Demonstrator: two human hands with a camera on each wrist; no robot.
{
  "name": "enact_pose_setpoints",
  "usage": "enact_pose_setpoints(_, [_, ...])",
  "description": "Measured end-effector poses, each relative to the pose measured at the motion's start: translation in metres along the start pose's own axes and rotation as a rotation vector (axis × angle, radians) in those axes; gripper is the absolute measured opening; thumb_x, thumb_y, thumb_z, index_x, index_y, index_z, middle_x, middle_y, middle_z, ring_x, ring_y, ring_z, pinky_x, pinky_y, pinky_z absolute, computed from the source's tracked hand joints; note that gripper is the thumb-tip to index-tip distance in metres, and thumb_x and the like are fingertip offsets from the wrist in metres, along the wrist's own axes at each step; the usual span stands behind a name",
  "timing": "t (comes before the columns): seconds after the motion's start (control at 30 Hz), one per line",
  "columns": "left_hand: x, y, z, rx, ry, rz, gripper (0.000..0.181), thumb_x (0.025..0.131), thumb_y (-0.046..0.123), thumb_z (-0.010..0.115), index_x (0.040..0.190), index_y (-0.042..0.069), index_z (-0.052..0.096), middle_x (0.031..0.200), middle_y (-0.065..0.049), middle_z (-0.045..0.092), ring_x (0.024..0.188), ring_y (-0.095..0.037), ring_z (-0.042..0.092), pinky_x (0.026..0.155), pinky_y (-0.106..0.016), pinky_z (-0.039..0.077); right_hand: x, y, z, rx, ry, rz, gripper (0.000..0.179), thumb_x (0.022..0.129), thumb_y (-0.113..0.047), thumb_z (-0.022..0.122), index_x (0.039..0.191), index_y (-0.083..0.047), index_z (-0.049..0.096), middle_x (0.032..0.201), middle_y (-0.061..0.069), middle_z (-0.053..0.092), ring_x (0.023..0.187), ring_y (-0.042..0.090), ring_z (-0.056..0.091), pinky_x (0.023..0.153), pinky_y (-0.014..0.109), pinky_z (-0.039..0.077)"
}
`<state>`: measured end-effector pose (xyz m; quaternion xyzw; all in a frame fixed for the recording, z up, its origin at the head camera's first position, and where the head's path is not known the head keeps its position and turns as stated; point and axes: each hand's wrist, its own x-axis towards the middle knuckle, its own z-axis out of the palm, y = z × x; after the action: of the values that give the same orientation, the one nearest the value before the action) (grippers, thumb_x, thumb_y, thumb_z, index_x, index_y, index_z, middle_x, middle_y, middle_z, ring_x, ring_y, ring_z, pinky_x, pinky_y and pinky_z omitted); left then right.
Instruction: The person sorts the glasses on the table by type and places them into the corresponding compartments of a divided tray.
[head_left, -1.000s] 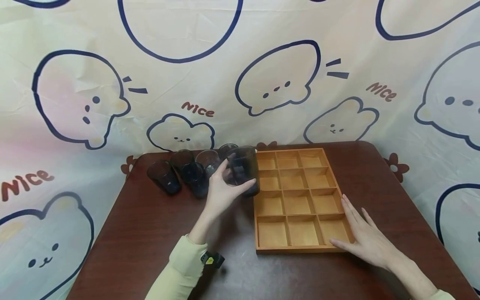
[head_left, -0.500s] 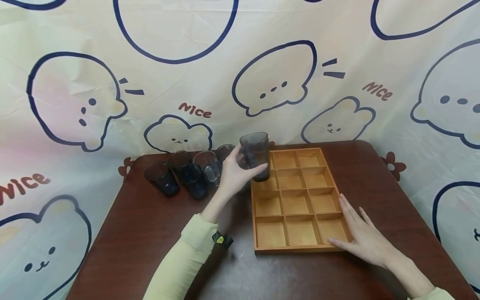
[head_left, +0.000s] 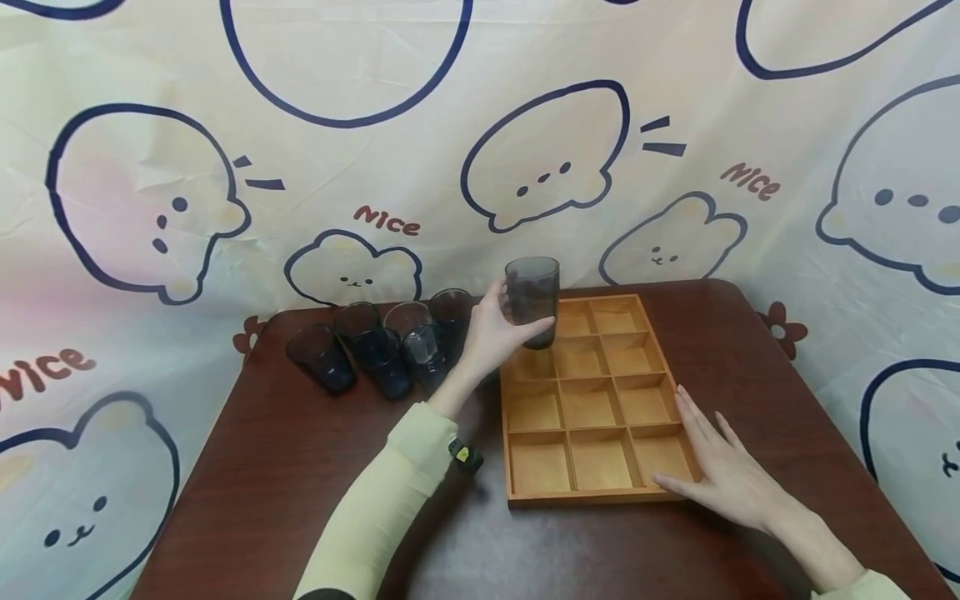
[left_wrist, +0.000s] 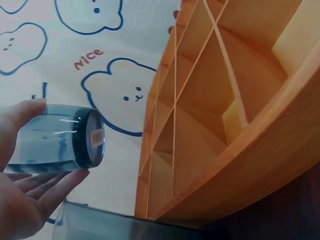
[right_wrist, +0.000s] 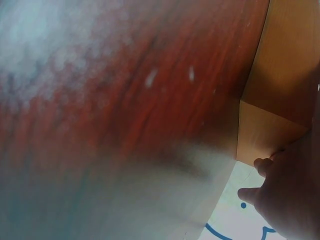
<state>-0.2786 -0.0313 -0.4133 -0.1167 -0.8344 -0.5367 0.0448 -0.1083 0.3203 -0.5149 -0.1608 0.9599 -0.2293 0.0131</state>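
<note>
My left hand (head_left: 491, 335) grips a smoky dark drinking glass (head_left: 534, 292) in the air above the back left of a wooden divided tray (head_left: 592, 502). In the left wrist view the glass (left_wrist: 55, 137) lies between thumb and fingers, and a small label shows on its base. My right hand (head_left: 727, 471) rests at the tray's front right corner, fingers extended along its right side and thumb over the front right compartment. In the right wrist view the right hand (right_wrist: 285, 192) appears dark beside the wooden wall (right_wrist: 272, 130) of the tray.
Several more dark glasses stand or lean close together at the back left of the brown table (head_left: 300, 483), among them a leftmost glass (head_left: 321, 358) and a paler glass (head_left: 420, 342). Behind the table hangs a cartoon-printed cloth (head_left: 360, 167).
My left hand has carried the glass up and to the right, from beside the other glasses to over the tray's back left. The right hand has stayed on the tray's edge.
</note>
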Motion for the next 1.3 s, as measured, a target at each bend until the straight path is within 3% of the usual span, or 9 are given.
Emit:
enact_pose_setpoints(0.2, [0.020,-0.004,0.012,0.089,-0.023,0.014,0.099,0.087,0.034,0.094,0.166,0.008,0.038,0.156,-0.019,0.064,0.141,-0.036,0.066,0.114,-0.051,0.058,0.001,0.000,0.001,0.004,0.004,-0.003,0.121,0.099,-0.058,0.076,0.177,-0.013,-0.006,0.187,0.013,0.001,0.167,-0.005,0.002,0.141,0.054,-0.007])
enact_pose_setpoints(0.47, [0.031,-0.006,0.018,0.193,-0.042,-0.009,0.099,0.089,0.025,0.093,0.165,0.007,0.033,0.158,-0.021,0.061,0.140,-0.037,0.066,0.117,-0.052,0.056,0.001,-0.001,0.002,-0.005,0.018,-0.015,0.121,0.098,-0.057,0.077,0.177,-0.012,-0.004,0.187,0.015,0.003,0.159,-0.019,-0.004,0.141,0.051,-0.006])
enact_pose_setpoints(0.77, [0.041,-0.008,0.025,0.330,-0.020,-0.077,0.108,0.086,0.026,0.097,0.167,0.006,0.028,0.145,-0.022,0.069,0.120,-0.037,0.077,0.101,-0.048,0.066,0.001,0.000,0.003,-0.006,0.011,-0.001,0.122,0.098,-0.059,0.076,0.177,-0.013,-0.005,0.187,0.015,0.001,0.164,-0.011,0.000,0.141,0.050,-0.007])
enact_pose_setpoints(0.9, [0.046,-0.009,0.027,0.403,0.000,-0.084,0.107,0.084,0.029,0.098,0.165,0.006,0.032,0.141,-0.021,0.071,0.122,-0.039,0.073,0.105,-0.052,0.063,0.002,0.001,0.003,-0.010,0.018,-0.003,0.123,0.098,-0.058,0.077,0.177,-0.013,-0.005,0.187,0.015,0.002,0.164,-0.010,0.002,0.141,0.053,-0.004])
enact_pose_setpoints(1.07, [0.049,-0.010,0.027,0.454,0.011,-0.073,0.106,0.082,0.029,0.099,0.164,0.005,0.035,0.135,-0.021,0.073,0.121,-0.040,0.072,0.102,-0.053,0.062,0.002,0.001,0.003,-0.008,0.015,0.002,0.123,0.098,-0.058,0.077,0.177,-0.013,-0.006,0.187,0.015,0.002,0.168,0.002,0.009,0.141,0.054,-0.003])
enact_pose_setpoints(1.3, [0.051,-0.010,0.026,0.473,-0.017,-0.100,0.103,0.083,0.022,0.099,0.164,0.006,0.037,0.145,-0.020,0.068,0.128,-0.038,0.070,0.108,-0.050,0.062,0.002,0.001,0.003,-0.008,0.009,0.006,0.123,0.098,-0.059,0.077,0.177,-0.014,-0.006,0.187,0.015,0.001,0.171,0.012,0.015,0.141,0.055,-0.003])
